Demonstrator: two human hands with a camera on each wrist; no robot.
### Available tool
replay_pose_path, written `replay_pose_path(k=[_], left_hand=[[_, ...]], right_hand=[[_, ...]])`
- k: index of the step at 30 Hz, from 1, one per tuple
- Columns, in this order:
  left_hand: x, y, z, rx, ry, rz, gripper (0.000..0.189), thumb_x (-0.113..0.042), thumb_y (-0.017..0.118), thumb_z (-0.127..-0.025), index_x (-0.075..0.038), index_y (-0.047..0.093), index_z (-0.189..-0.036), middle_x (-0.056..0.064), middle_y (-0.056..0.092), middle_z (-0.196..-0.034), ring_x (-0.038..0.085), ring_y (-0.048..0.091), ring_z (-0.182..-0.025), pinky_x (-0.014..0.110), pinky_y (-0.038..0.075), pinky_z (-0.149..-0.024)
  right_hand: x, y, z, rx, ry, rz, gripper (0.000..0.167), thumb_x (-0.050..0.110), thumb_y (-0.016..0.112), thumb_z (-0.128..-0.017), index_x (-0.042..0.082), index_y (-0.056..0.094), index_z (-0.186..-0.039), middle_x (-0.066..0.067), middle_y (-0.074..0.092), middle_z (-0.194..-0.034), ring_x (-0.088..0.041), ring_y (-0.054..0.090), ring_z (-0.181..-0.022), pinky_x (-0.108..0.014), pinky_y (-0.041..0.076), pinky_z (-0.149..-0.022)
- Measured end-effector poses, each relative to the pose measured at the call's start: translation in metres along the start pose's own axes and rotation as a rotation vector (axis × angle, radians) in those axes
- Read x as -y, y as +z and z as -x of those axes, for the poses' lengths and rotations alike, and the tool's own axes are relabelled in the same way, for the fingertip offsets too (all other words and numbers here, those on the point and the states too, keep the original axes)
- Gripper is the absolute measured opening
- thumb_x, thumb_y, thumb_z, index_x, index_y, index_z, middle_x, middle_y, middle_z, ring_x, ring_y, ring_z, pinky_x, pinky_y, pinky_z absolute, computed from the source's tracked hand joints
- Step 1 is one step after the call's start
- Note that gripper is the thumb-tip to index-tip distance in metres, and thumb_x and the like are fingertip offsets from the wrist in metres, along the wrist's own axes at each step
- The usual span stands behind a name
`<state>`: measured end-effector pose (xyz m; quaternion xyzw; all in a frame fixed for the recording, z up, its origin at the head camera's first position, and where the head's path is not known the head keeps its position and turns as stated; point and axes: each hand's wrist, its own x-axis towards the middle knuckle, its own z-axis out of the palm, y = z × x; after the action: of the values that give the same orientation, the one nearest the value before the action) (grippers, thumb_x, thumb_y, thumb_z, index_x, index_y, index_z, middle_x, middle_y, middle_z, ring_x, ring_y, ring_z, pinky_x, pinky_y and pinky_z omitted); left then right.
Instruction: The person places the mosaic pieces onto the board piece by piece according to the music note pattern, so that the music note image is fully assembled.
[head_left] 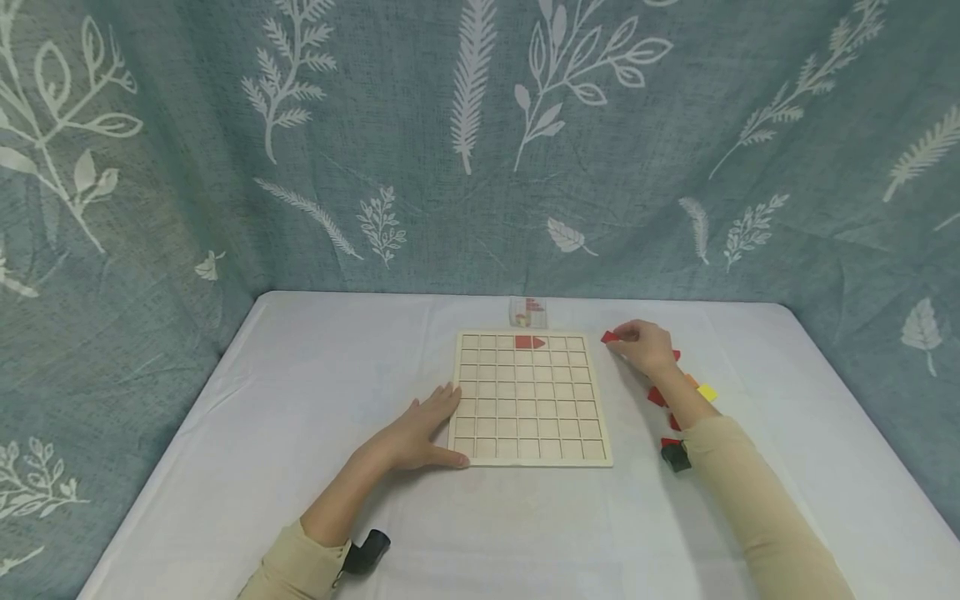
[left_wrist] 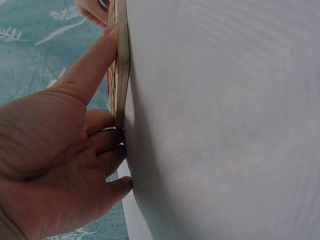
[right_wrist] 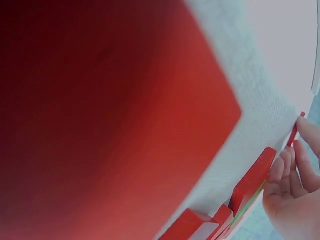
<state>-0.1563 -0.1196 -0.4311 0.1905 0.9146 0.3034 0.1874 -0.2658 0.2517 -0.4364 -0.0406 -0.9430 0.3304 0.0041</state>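
Observation:
A pale wooden grid board (head_left: pixel 525 406) lies on the white table. Near the middle of its top row sits a red piece (head_left: pixel 525 342) with a pointed right end. My left hand (head_left: pixel 420 430) rests against the board's left side, thumb at the near corner and fingers spread along the edge. In the left wrist view the thumb touches the board's side (left_wrist: pixel 123 75). Beyond the board's far right corner, my right hand (head_left: pixel 647 348) pinches a small red tile (head_left: pixel 609 337) between thumb and fingertips. The right wrist view shows this tile (right_wrist: pixel 293 135) edge-on.
Loose red pieces (head_left: pixel 657 397) and a yellow piece (head_left: pixel 707 392) lie right of the board, partly behind my right forearm. A small picture card (head_left: pixel 528 312) lies beyond the board's far edge. A large blurred red piece (right_wrist: pixel 165 115) fills much of the right wrist view.

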Motion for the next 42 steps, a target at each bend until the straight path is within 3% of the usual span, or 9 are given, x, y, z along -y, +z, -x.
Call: replay_pose_path(k=[9,17,26,30,42], left_hand=[[0.001,0.001,-0.001,-0.002,-0.002,-0.007,0.107,-0.040,0.082,-0.074,0.003,0.023,-0.152,0.019,0.014,-0.160,0.031,0.008,-0.148,0.048,0.003,-0.120],[0.003,0.001,-0.002,-0.003,-0.006,-0.015,0.107,-0.041,0.082,-0.074,0.002,0.023,-0.153,0.018,0.014,-0.160,0.031,0.008,-0.149,0.048,0.003,-0.120],[0.000,0.001,-0.001,-0.002,-0.005,-0.013,0.106,-0.039,0.082,-0.074,0.003,0.023,-0.152,0.019,0.015,-0.160,0.031,0.008,-0.148,0.048,0.003,-0.120],[0.000,0.001,-0.001,-0.005,-0.006,-0.017,0.107,-0.039,0.082,-0.073,0.003,0.024,-0.152,0.019,0.015,-0.160,0.031,0.008,-0.148,0.049,0.004,-0.120],[0.000,0.002,-0.002,-0.004,-0.007,-0.018,0.107,-0.039,0.082,-0.073,0.003,0.024,-0.152,0.020,0.015,-0.160,0.031,0.008,-0.148,0.049,0.003,-0.119]], right_hand=[[0.003,0.001,0.001,-0.025,-0.014,-0.012,0.036,0.024,0.070,-0.090,-0.002,0.065,-0.115,-0.021,0.066,-0.112,-0.035,0.061,-0.103,-0.047,0.050,-0.089],[0.038,0.016,0.009,0.078,-0.045,-0.149,0.042,0.035,0.074,-0.087,0.005,0.067,-0.116,-0.014,0.066,-0.116,-0.031,0.059,-0.108,-0.045,0.050,-0.091],[0.064,0.045,0.011,0.185,-0.255,-0.098,0.029,0.027,0.077,-0.084,0.007,0.071,-0.103,-0.007,0.071,-0.095,-0.022,0.064,-0.089,-0.037,0.053,-0.077],[0.070,0.051,0.012,0.215,-0.345,-0.059,0.020,0.019,0.075,-0.085,0.004,0.072,-0.098,-0.007,0.071,-0.093,-0.023,0.067,-0.089,-0.038,0.055,-0.080],[0.078,0.057,0.012,0.219,-0.416,-0.034,0.018,0.013,0.074,-0.086,0.003,0.074,-0.101,-0.010,0.071,-0.103,-0.027,0.066,-0.097,-0.040,0.054,-0.087]])
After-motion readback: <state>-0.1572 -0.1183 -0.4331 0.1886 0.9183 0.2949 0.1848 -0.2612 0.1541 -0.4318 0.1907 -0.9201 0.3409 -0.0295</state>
